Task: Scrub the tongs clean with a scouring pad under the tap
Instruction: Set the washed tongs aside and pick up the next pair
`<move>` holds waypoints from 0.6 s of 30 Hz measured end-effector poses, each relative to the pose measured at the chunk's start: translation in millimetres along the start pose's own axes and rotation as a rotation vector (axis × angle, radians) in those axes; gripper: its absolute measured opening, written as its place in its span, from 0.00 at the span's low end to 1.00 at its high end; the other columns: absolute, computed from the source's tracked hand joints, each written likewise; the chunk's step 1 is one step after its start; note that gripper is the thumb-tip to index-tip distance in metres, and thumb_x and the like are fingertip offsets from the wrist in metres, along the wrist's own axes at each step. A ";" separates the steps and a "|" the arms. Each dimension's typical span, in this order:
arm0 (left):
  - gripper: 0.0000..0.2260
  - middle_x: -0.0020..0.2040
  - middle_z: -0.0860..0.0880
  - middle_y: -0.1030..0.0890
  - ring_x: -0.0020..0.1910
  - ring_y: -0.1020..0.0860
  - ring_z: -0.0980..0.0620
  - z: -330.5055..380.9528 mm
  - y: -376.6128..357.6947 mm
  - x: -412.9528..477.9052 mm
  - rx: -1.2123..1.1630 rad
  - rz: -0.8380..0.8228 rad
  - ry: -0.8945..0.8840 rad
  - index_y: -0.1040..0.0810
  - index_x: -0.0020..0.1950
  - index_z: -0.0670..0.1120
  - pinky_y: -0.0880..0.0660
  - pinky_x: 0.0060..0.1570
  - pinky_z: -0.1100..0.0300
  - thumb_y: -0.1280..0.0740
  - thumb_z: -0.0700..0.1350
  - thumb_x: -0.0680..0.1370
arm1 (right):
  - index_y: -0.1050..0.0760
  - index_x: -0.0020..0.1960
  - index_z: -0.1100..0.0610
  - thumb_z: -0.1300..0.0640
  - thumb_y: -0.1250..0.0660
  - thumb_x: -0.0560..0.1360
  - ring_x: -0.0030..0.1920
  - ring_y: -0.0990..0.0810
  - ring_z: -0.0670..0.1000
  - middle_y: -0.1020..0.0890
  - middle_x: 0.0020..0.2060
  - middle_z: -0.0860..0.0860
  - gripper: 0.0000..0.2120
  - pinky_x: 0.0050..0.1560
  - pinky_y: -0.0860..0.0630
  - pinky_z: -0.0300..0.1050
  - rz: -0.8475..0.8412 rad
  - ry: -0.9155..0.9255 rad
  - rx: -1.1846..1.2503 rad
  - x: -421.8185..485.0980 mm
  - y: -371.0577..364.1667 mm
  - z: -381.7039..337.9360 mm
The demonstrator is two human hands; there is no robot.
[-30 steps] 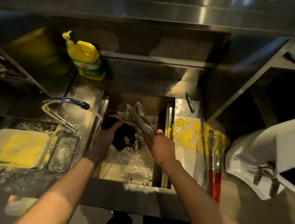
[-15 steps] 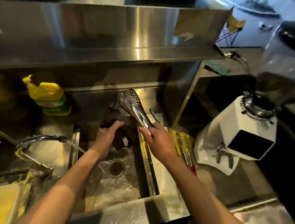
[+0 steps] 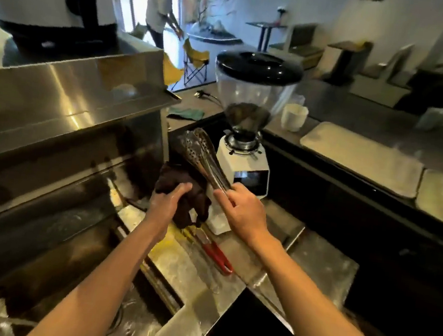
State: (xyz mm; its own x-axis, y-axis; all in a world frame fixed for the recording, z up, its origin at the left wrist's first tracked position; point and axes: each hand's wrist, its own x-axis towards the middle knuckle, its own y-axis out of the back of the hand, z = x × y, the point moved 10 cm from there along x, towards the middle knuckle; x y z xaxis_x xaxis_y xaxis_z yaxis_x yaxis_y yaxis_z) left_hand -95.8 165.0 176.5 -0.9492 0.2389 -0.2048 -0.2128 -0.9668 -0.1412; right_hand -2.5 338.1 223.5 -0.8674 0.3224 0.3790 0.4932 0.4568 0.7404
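My right hand (image 3: 242,212) grips the handle end of the steel tongs (image 3: 202,155), whose perforated heads point up and away, pressed together. My left hand (image 3: 167,203) clutches a dark, crumpled scouring pad (image 3: 182,182) just left of the tongs' shaft, close to it. Both hands are held above the wet steel counter to the right of the sink (image 3: 134,322). The tap is out of the frame.
A white coffee grinder (image 3: 247,154) with a clear hopper stands right behind the tongs. Red-handled tongs (image 3: 215,253) lie on the counter (image 3: 193,276) below my hands. A steel shelf (image 3: 64,98) rises at left. Trays sit at far right; a person bends over in the background.
My view has swung up and to the right, away from the sink and tap. Both hands have lifted the tongs and pad out of the basin and over the counter.
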 end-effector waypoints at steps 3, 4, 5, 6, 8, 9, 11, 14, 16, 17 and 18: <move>0.03 0.37 0.51 0.16 0.36 0.18 0.55 4.0 -75.0 -5.1 -0.001 -0.118 -0.031 0.18 0.42 0.49 0.22 0.39 0.61 0.29 0.41 0.75 | 0.24 0.34 0.54 0.37 0.46 0.80 0.36 0.29 0.47 0.29 0.36 0.46 0.27 0.34 0.37 0.45 0.086 -0.078 -0.028 -11.3 52.8 40.0; 0.04 0.36 0.51 0.16 0.34 0.18 0.56 5.2 -100.4 -7.6 -0.005 -0.159 -0.043 0.19 0.42 0.48 0.22 0.38 0.61 0.29 0.40 0.75 | 0.23 0.35 0.54 0.37 0.46 0.80 0.35 0.29 0.47 0.29 0.36 0.46 0.27 0.33 0.39 0.43 0.116 -0.097 -0.043 -14.8 69.9 54.3; 0.05 0.37 0.50 0.17 0.34 0.18 0.55 5.0 -116.7 -8.9 -0.007 -0.185 -0.049 0.19 0.42 0.48 0.22 0.39 0.60 0.29 0.39 0.75 | 0.22 0.35 0.54 0.37 0.46 0.80 0.35 0.29 0.47 0.30 0.36 0.45 0.27 0.32 0.40 0.42 0.129 -0.116 -0.054 -17.5 80.6 63.6; 0.04 0.39 0.50 0.17 0.36 0.18 0.55 4.5 -137.3 -11.6 -0.006 -0.220 -0.046 0.19 0.43 0.48 0.22 0.40 0.59 0.29 0.39 0.75 | 0.21 0.36 0.53 0.36 0.47 0.80 0.36 0.28 0.47 0.30 0.36 0.45 0.28 0.32 0.39 0.41 0.140 -0.145 -0.067 -20.3 93.1 76.4; 0.03 0.40 0.50 0.16 0.39 0.18 0.55 0.4 -177.2 -15.2 0.001 -0.288 -0.028 0.20 0.44 0.49 0.23 0.40 0.61 0.29 0.41 0.76 | 0.21 0.37 0.52 0.37 0.45 0.81 0.36 0.27 0.48 0.30 0.36 0.44 0.26 0.33 0.38 0.42 0.154 -0.209 -0.068 -25.2 116.6 102.3; 0.03 0.41 0.50 0.16 0.39 0.18 0.54 -1.6 -198.5 -17.6 0.001 -0.320 -0.023 0.20 0.45 0.49 0.23 0.38 0.63 0.30 0.41 0.76 | 0.23 0.37 0.51 0.39 0.44 0.82 0.36 0.27 0.48 0.30 0.36 0.44 0.24 0.34 0.37 0.43 0.165 -0.239 -0.069 -27.2 129.2 116.4; 0.02 0.41 0.49 0.16 0.39 0.18 0.52 -4.7 -238.0 -20.5 0.017 -0.370 -0.032 0.21 0.47 0.48 0.24 0.33 0.65 0.30 0.41 0.76 | 0.25 0.35 0.51 0.40 0.43 0.82 0.36 0.27 0.48 0.29 0.36 0.45 0.22 0.34 0.35 0.44 0.202 -0.285 -0.077 -30.0 153.9 143.2; 0.05 0.42 0.49 0.16 0.43 0.17 0.51 -11.9 -290.6 -21.1 0.014 -0.420 -0.012 0.19 0.50 0.46 0.23 0.36 0.65 0.29 0.43 0.75 | 0.24 0.36 0.53 0.37 0.45 0.81 0.36 0.25 0.49 0.27 0.37 0.48 0.26 0.36 0.29 0.51 0.253 -0.344 -0.089 -28.5 185.7 179.3; 0.09 0.45 0.50 0.15 0.47 0.17 0.51 -19.0 -319.4 -18.9 0.036 -0.443 0.030 0.19 0.54 0.47 0.24 0.41 0.62 0.28 0.46 0.75 | 0.25 0.34 0.52 0.36 0.45 0.81 0.37 0.25 0.49 0.27 0.37 0.47 0.26 0.37 0.29 0.51 0.281 -0.379 -0.077 -25.7 203.1 200.2; 0.08 0.44 0.51 0.15 0.46 0.17 0.52 -21.2 -338.6 -16.6 0.046 -0.463 0.046 0.19 0.53 0.47 0.24 0.40 0.62 0.29 0.47 0.75 | 0.26 0.33 0.50 0.37 0.45 0.81 0.37 0.25 0.48 0.27 0.37 0.47 0.25 0.37 0.30 0.50 0.291 -0.399 -0.067 -22.6 213.2 213.7; 0.05 0.42 0.52 0.15 0.44 0.17 0.53 -21.0 -353.2 -16.3 0.046 -0.487 0.058 0.18 0.51 0.48 0.24 0.39 0.62 0.30 0.46 0.76 | 0.27 0.33 0.48 0.38 0.44 0.82 0.37 0.26 0.48 0.27 0.38 0.46 0.23 0.37 0.31 0.47 0.297 -0.411 -0.059 -20.6 220.0 222.7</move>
State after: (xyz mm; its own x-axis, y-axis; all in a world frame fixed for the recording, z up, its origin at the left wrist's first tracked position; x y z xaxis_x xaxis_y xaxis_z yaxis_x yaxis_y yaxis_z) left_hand -0.2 504.4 209.3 -0.7225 0.6676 -0.1795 -0.6399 -0.7441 -0.1918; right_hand 138.4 616.6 255.0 -0.5870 0.7362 0.3367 0.6996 0.2519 0.6687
